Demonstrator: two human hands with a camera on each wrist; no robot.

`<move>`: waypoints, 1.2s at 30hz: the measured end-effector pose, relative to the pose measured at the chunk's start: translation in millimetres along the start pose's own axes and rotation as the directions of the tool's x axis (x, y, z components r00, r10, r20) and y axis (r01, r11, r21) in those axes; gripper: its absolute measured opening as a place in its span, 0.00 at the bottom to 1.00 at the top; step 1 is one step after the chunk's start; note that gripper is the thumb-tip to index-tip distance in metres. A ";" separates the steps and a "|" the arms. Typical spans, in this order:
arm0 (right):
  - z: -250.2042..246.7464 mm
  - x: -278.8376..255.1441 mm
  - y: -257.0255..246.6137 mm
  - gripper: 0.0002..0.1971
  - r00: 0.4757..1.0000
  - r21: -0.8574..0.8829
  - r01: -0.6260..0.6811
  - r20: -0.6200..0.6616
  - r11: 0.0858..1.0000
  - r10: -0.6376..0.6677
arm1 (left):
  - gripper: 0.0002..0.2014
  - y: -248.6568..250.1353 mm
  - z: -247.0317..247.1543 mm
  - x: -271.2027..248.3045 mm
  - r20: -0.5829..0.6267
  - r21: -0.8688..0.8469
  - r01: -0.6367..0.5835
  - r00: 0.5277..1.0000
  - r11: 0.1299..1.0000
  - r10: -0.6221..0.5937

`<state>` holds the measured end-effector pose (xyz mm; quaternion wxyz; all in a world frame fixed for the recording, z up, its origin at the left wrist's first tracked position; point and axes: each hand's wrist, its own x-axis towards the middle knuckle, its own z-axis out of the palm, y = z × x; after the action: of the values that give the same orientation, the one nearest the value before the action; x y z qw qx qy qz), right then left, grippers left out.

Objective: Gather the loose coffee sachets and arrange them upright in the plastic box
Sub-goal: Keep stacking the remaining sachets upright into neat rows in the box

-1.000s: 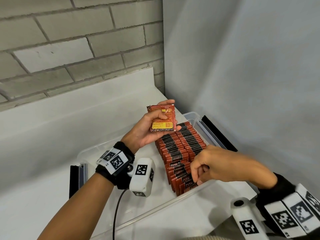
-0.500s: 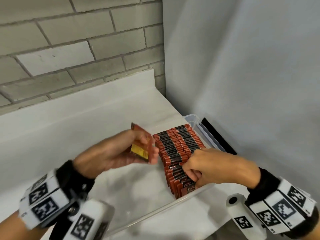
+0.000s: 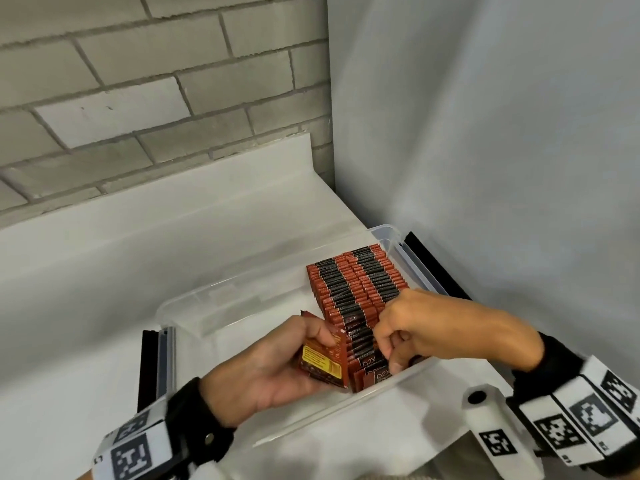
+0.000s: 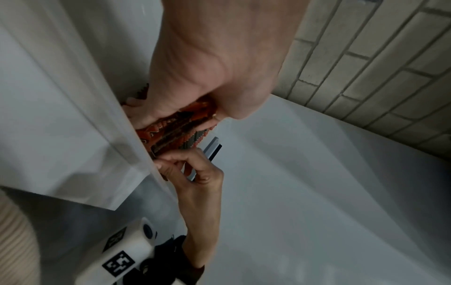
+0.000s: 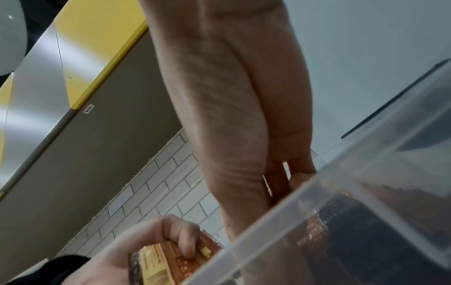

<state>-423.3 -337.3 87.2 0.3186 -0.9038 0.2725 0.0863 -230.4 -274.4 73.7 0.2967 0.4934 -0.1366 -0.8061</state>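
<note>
Head view: clear box point(image 3: 180, 306) at lower centre on a white counter point(image 3: 104, 258), brick wall point(image 3: 138, 81) at upper left. Two rows of upright sachets point(image 3: 356, 289) packed along the box's right side. Left hand point(image 3: 273, 372) at lower centre, over the box, gripping a small stack of loose sachets point(image 3: 325, 362) just left of the rows. Right hand point(image 3: 426, 327) at centre right, fingers curled down into the near end of the rows, pinching sachet tops. Left wrist view: left hand point(image 4: 207, 67) at top, sachets point(image 4: 175, 131) below it; right hand point(image 4: 192, 169) at centre, fingertips on the row. Right wrist view: right hand point(image 5: 244, 135) at centre, fingertips hidden behind the box point(image 5: 341, 202); left hand point(image 5: 146, 241) at lower left clasping sachets point(image 5: 171, 256).
</note>
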 end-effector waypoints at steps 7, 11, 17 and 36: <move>-4.0 -8.5 -1.8 0.03 0.993 0.067 -0.055 -0.098 0.996 0.061 | 0.10 1.0 -0.1 -6.3 -0.081 -0.020 -0.041 0.996 0.999 0.039; 1.4 -17.8 -1.8 0.14 0.948 -0.040 -0.190 -0.267 0.981 0.173 | 0.08 0.0 -1.6 -7.1 -0.138 -0.013 -0.077 0.988 0.997 0.074; -0.2 -29.3 -3.1 0.21 0.906 -0.102 -0.330 -0.313 0.938 0.285 | 0.09 1.4 0.2 -4.7 -0.163 -0.034 -0.112 0.981 0.993 0.105; 19.5 -32.0 -8.9 0.25 0.983 -0.065 -0.013 -0.186 0.998 0.001 | 0.15 -6.6 10.1 -10.8 -0.034 -0.117 -0.036 0.999 0.992 0.032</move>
<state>-444.8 -305.3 87.2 0.2616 -0.9169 0.3014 0.0119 -237.9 -263.3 82.9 0.3411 0.4853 -0.0924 -0.7997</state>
